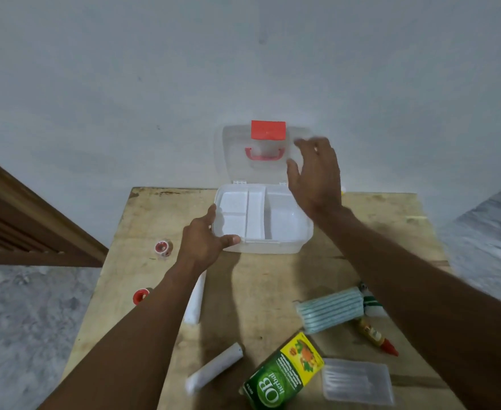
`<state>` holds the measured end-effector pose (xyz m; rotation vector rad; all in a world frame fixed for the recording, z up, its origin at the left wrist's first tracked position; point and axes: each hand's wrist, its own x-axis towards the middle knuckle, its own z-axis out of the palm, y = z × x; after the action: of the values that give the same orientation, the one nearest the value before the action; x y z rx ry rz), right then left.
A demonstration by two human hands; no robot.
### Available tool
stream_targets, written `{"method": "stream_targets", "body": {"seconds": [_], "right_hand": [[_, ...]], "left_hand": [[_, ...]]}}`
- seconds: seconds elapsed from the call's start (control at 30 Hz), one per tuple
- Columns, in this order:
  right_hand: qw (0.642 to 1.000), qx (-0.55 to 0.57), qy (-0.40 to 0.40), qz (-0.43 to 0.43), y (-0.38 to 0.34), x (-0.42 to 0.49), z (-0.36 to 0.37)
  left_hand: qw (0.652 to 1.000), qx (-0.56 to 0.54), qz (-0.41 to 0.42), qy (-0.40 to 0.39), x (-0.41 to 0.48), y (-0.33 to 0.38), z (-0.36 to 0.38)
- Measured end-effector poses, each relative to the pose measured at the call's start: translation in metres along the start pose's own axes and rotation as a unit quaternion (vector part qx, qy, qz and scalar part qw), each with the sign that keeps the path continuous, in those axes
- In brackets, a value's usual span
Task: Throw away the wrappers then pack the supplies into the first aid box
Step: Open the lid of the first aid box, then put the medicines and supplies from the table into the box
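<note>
1. Head view, the box: the first aid box (268, 247) sits at the far edge of the counter (272, 291) with its lid (237, 149) stood open. We judge it to be light, stiff, thin plastic that is apt to slide, so it is best held by a corner rim.
2. Head view, the hands: the left grip (204, 241) clasps the box's near left corner, thumb on the front rim. The right grip (317, 176) hovers by the lid's right edge, fingers spread and holding nothing. It is blurred, so it may be touching the lid.
</note>
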<state>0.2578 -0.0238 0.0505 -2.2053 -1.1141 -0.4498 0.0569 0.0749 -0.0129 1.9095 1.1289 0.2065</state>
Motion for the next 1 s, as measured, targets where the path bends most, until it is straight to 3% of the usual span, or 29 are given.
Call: {"method": "stream_targets", "body": {"seconds": [0.1, 0.17, 0.33, 0.73, 0.87, 1.0], "right_hand": [[0.973, 0.0, -0.142, 0.182, 0.008, -0.041, 0.005], [0.943, 0.015, -0.221, 0.25, 0.007, -0.06, 0.005], [0.928, 0.04, -0.199, 0.311, -0.002, -0.072, -0.001], [0.921, 0.036, -0.257, 0.292, 0.009, -0.089, -0.018], [0.934, -0.016, -0.267, 0.235, 0.017, -0.117, -0.036], [0.92, -0.075, -0.344, 0.173, 0.024, -0.148, -0.05]], "left_hand": [[1.0, -0.029, -0.004, -0.001, 0.0, -0.001, 0.001], [1.0, -0.028, -0.001, -0.005, -0.001, -0.001, 0.001], [1.0, -0.018, 0.01, -0.016, 0.0, -0.005, 0.0], [0.991, -0.051, 0.123, -0.015, 0.006, 0.0, 0.014], [0.987, -0.063, 0.149, -0.008, 0.008, -0.007, 0.02], [0.987, -0.07, 0.147, -0.004, 0.009, -0.009, 0.02]]}}
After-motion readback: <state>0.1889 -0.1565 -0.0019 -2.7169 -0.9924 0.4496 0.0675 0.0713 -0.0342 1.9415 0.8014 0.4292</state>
